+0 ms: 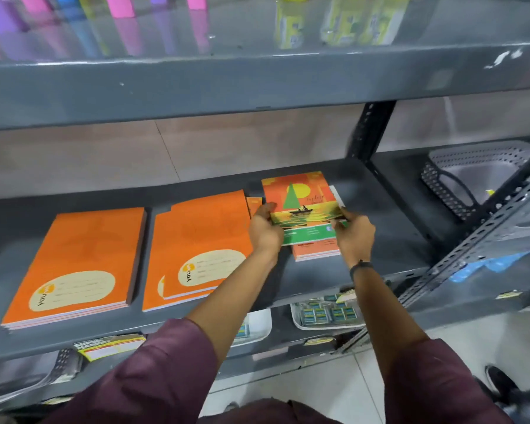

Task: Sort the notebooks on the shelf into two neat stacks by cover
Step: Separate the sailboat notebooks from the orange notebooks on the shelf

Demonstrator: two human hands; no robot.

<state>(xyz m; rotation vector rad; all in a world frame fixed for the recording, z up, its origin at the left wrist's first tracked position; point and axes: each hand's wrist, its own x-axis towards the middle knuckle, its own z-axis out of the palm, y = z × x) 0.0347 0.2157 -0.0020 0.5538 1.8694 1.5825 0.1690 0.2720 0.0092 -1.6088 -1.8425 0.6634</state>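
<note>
On the grey middle shelf (380, 234) both my hands hold a small notebook with a sailboat picture cover (300, 197), lifted above a short pile of similar small notebooks (315, 250). My left hand (265, 229) grips its left edge, my right hand (354, 234) its right near corner. To the left lies a stack of plain orange notebooks (74, 261). A second orange stack (196, 249) sits beside it, its top books shifted askew.
The upper shelf (257, 81) overhangs close above, carrying pink, purple and yellow items. A perforated grey basket (471, 175) stands at the right behind a slotted metal upright (484, 228). Trays of small packets (328, 313) lie on the shelf below.
</note>
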